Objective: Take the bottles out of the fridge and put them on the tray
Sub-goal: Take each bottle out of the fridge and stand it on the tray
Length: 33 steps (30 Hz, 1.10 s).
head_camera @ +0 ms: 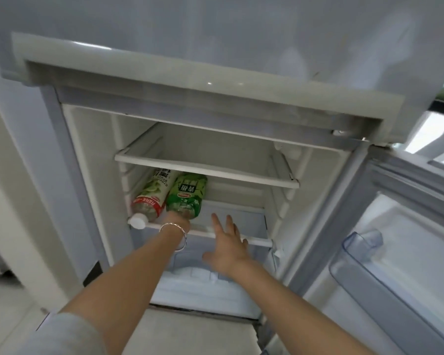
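Observation:
Two bottles lie side by side on the lower glass shelf (241,221) of the open fridge, necks towards me. The left bottle (151,198) has a pale label with a red band and a white cap (137,221). The green-labelled bottle (189,194) lies to its right. My left hand (178,219), with a bracelet on the wrist, is wrapped over the green bottle's neck end, and its fingers are hidden there. My right hand (227,243) hovers just right of it at the shelf's front edge, fingers spread, holding nothing. No tray is in view.
An upper glass shelf (205,172) hangs above the bottles with nothing on it. The fridge door (395,239) stands open on the right with a clear door bin (362,254). A drawer (203,280) sits below the shelf. The freezer door (215,47) is overhead.

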### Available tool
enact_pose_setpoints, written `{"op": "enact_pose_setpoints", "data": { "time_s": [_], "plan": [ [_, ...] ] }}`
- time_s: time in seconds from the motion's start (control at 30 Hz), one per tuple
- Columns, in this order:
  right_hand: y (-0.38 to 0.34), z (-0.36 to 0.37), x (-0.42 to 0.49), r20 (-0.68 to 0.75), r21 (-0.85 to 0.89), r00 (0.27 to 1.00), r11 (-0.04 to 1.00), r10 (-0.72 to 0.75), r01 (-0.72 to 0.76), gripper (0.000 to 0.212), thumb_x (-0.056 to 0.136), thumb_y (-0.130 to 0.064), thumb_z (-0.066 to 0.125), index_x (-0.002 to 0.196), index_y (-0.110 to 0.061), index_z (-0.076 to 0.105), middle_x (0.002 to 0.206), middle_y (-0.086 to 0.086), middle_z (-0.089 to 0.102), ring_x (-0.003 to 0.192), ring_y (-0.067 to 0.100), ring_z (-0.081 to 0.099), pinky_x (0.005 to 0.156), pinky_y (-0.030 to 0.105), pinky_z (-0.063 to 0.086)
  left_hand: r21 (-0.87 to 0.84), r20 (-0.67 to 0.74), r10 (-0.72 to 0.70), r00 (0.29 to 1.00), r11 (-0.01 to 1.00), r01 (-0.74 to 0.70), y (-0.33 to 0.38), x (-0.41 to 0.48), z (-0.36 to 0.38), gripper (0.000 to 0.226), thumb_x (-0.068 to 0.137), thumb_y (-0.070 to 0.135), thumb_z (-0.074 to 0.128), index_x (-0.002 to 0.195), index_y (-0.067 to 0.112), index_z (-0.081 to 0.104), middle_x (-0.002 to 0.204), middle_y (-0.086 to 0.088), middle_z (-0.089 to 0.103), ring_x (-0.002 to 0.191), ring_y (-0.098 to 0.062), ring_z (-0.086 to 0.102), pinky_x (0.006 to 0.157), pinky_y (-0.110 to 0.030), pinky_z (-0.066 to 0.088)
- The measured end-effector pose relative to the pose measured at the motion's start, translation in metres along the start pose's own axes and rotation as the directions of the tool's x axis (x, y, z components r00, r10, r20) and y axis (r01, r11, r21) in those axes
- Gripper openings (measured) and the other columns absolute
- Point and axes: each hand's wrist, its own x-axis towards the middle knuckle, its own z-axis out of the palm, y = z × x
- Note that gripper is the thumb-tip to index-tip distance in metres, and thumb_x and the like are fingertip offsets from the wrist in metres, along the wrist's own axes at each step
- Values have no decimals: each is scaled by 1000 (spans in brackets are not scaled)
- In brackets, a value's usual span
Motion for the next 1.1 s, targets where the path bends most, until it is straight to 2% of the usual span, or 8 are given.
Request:
{"op": "enact_pose_setpoints", "data": {
  "time_s": [0.3,0.43,0.57,0.63,0.73,0.83,0.93,1.1],
  "plan": [
    [-13,-39,-56,-68,22,996,998,-61,62,95,89,-29,60,153,-31,-11,161,7,-22,151,27,-7,121,52,8,402,-43,250,967,891,-212,18,-42,-72,34,97,23,36,121,11,57,116,-13,66,107,-31,64,75,-30,48],
    [-26,-68,-97,-62,100,995,991,-84,90,99,86,-27,63,153,-30,-9,161,7,-21,151,27,-5,121,44,17,433,-92,301,949,870,-234,40,-86,-112,45,93,40,40,105,7,68,105,-14,71,97,-30,67,73,-27,49],
    [-37,-91,-145,9,128,995,987,-96,94,109,83,-31,70,153,-25,-15,161,10,-21,151,33,0,120,43,19,557,-69,428,901,766,-321,75,-142,-153,57,86,52,32,108,14,69,95,-10,67,89,-27,66,73,-31,52],
    [-39,-101,-169,54,157,996,986,-71,61,113,84,-33,70,151,-22,-21,160,11,-22,150,34,6,119,42,24,562,-76,478,875,745,-358,96,-173,-170,59,78,56,37,94,12,72,88,-9,69,85,-24,68,73,-28,52],
    [-44,-110,-200,59,230,990,967,-129,112,106,81,-40,72,154,-18,-2,162,13,11,147,33,21,118,41,25,612,-65,579,812,666,-426,133,-229,-190,51,74,57,39,79,16,68,87,-5,67,82,-24,64,71,-28,49],
    [-45,-124,-228,-66,465,988,872,-137,152,104,59,-49,86,141,-25,28,141,-1,49,130,19,48,111,38,40,633,-43,668,743,593,-497,169,-283,-209,49,75,56,42,81,14,67,81,-4,64,83,-26,65,71,-28,48],
    [-36,-147,-254,-272,605,960,762,-74,230,103,49,-45,89,131,-31,28,131,-6,55,119,13,55,106,36,46,644,-77,742,666,547,-535,197,-334,-221,45,76,56,43,66,15,57,69,-1,55,72,-24,57,57,-23,37],
    [-22,-201,-297,-523,608,852,698,-6,378,92,47,-42,89,122,-29,38,115,-8,63,107,12,63,94,39,54,561,-184,859,477,491,-667,238,-393,-226,47,78,57,43,53,17,47,59,1,51,54,-17,48,52,-22,32]
  ]
}}
